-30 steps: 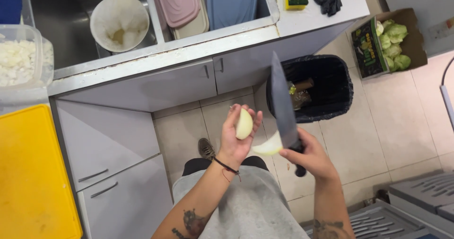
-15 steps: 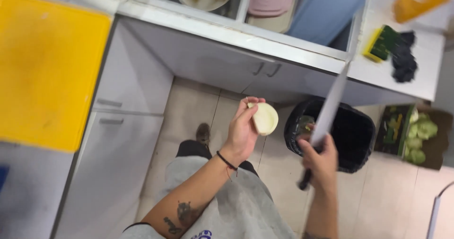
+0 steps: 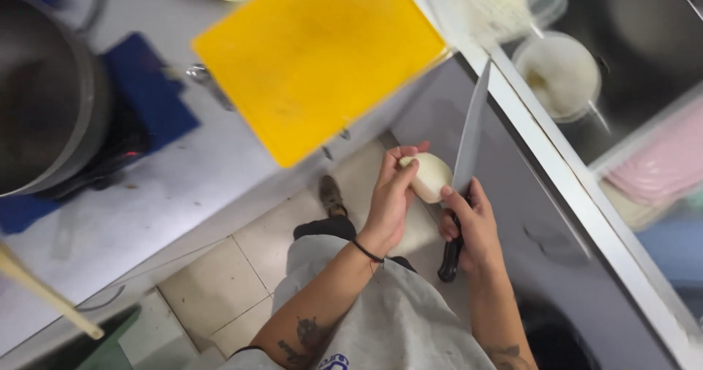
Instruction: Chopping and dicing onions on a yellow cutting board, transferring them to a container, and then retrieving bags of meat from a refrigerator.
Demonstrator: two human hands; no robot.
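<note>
The left hand (image 3: 392, 198) grips a pale peeled onion (image 3: 429, 176), fingers curled over its top, held above the tiled floor (image 3: 220, 282). The right hand (image 3: 472, 227) clasps a knife (image 3: 469, 139) by its black handle, blade pointing up and away, its edge touching the onion's right side. A yellow board (image 3: 315, 55) lies on the grey counter (image 3: 139, 209), beside a dark pot (image 3: 44, 106) on a blue mat (image 3: 146, 91). A white bowl (image 3: 560, 73) sits in the sink to the right.
</note>
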